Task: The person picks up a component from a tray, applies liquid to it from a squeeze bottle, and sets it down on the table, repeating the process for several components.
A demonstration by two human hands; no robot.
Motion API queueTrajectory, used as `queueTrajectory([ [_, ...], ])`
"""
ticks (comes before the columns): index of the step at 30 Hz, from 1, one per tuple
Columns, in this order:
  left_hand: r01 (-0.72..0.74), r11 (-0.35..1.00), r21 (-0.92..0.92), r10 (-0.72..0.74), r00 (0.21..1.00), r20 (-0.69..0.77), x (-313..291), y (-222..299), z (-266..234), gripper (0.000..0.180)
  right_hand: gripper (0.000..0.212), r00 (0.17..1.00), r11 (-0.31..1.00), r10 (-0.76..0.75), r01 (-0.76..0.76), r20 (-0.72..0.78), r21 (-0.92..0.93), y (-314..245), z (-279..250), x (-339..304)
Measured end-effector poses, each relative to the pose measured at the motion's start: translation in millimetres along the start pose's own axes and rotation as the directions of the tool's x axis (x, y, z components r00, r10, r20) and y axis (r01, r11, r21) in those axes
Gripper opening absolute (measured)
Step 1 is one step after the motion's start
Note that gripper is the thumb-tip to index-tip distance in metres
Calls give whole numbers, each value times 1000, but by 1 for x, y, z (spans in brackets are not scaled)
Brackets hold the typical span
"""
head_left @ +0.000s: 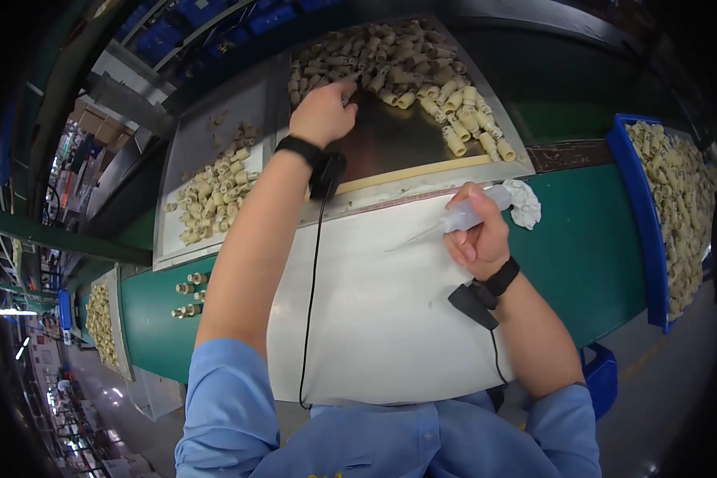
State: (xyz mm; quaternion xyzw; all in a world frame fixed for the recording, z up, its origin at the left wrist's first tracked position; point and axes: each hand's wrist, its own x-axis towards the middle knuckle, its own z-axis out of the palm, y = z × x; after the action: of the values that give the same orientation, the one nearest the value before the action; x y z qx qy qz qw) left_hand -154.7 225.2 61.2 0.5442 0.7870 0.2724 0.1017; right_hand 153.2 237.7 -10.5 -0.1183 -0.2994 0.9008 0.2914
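Note:
My left hand [324, 114] reaches over the near-left part of a metal tray [390, 131]. Its fingers are curled at the edge of a heap of beige tubular pieces [374, 60]; what they grip, if anything, is hidden. In my right hand [482, 235] is a translucent squeeze bottle [464, 215], its thin needle tip pointing left and slightly down over a white sheet [374, 303]. Fingers and thumb wrap round the bottle. A crumpled white wad [523, 204] lies just right of that hand. Each wrist wears a black band with a small device and cable.
Left of the tray's divider lies a smaller pile of beige pieces [215, 191]. Several metal-ended pieces [187, 288] stand on the green tabletop [155, 338]. A blue bin [653, 239] full of beige pieces is at the right; another filled tray [122, 334] sits far left.

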Motion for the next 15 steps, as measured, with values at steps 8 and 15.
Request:
queueTrajectory([
  [8,-63,873,484,165,972,-170,60,-53,31,41,33,1000,1000,18,-18,-1,-1,0,-1,5],
  [15,-198,928,317,56,912,406,33,14,6,42,31,999,999,39,-39,6,9,-5,-2,4],
])
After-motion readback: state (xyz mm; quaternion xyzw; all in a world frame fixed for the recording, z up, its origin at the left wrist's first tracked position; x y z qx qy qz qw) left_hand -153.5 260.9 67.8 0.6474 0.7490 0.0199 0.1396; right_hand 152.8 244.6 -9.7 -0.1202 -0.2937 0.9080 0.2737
